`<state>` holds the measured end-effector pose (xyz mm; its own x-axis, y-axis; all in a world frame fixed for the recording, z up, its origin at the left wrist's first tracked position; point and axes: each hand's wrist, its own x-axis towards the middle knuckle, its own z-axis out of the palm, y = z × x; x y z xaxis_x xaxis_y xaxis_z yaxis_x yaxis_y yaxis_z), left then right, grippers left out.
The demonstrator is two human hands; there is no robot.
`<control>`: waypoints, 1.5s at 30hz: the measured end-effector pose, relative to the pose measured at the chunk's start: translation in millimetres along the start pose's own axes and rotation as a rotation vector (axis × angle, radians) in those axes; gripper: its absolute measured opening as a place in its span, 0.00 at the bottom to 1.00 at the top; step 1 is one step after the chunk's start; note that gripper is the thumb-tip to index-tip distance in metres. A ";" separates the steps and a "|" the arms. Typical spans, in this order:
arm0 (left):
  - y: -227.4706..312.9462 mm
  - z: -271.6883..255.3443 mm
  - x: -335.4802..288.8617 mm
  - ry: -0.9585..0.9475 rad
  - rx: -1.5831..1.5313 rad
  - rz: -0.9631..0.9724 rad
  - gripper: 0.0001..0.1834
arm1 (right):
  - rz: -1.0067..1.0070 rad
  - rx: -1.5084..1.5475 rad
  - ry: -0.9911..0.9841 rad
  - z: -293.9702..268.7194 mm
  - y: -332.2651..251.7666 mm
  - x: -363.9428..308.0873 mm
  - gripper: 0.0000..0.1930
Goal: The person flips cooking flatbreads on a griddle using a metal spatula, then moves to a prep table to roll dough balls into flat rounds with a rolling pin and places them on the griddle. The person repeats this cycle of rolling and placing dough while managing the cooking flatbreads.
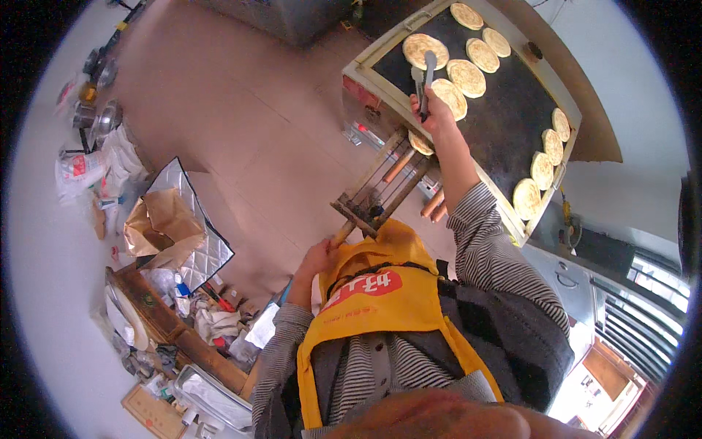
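Observation:
My right hand [433,113] is closed round a pair of metal tongs [429,66] with dark grips. The tong tips are apart and overlap the near edge of a round browned flatbread [423,50] on the black griddle [501,121]; whether they touch it I cannot tell. Several more flatbreads lie in a row beside it, and others line the griddle's right edge. Low in front of my apron, my left hand [319,257] grips the wooden handle [342,234] of a pulled-out rack [360,212]. Another flatbread [421,143] shows at the rack's far end, partly hidden beneath the griddle's rim.
Reddish-brown wooden handles [398,165] stick out below the griddle. On the left, an open brown paper bag [164,223] sits in a silver quilted bag [212,256]. A cluttered wooden cabinet [153,300] stands nearer me. Tiled floor [256,124] spreads between them.

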<state>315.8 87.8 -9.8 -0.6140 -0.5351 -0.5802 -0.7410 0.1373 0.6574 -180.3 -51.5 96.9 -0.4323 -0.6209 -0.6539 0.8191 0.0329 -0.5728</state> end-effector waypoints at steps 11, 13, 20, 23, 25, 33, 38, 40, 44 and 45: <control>9.2 -2.8 2.1 -0.017 -0.030 -0.053 0.21 | -0.055 0.099 0.043 25.7 29.9 -7.5 0.13; 9.0 -0.2 0.6 -0.010 -0.082 -0.073 0.21 | -0.074 0.134 -0.013 27.0 34.6 -2.7 0.14; 22.4 -7.3 -6.8 -0.041 -0.046 -0.099 0.22 | 0.028 0.274 -0.013 36.2 18.8 28.0 0.15; 15.3 -4.8 -5.8 -0.043 -0.094 -0.117 0.23 | -0.040 0.320 0.027 56.5 9.0 55.4 0.13; 14.5 -4.0 -4.5 -0.043 -0.090 -0.126 0.24 | -0.100 0.321 0.059 67.4 4.3 72.7 0.12; 29.2 -10.7 -6.1 -0.028 0.059 -0.149 0.24 | -0.135 0.471 0.175 64.4 -73.5 138.3 0.12; 29.7 -13.9 -3.3 -0.057 0.061 -0.163 0.24 | -0.197 0.422 0.260 56.9 -105.6 157.3 0.10; 27.4 -10.3 -7.4 -0.073 0.055 -0.158 0.24 | -0.185 0.368 0.253 52.5 -102.1 152.0 0.11; 11.2 -1.1 -3.3 -0.078 0.047 -0.192 0.24 | -0.163 0.303 0.026 58.1 -60.1 97.7 0.12; 4.4 6.1 -6.2 -0.072 0.027 -0.203 0.24 | -0.158 0.228 -0.047 61.1 -42.6 70.0 0.13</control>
<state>314.7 96.8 -6.3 -0.4683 -0.4934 -0.7330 -0.8579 0.0557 0.5107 -222.4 -144.3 105.8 -0.5478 -0.6401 -0.5387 0.8090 -0.2413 -0.5360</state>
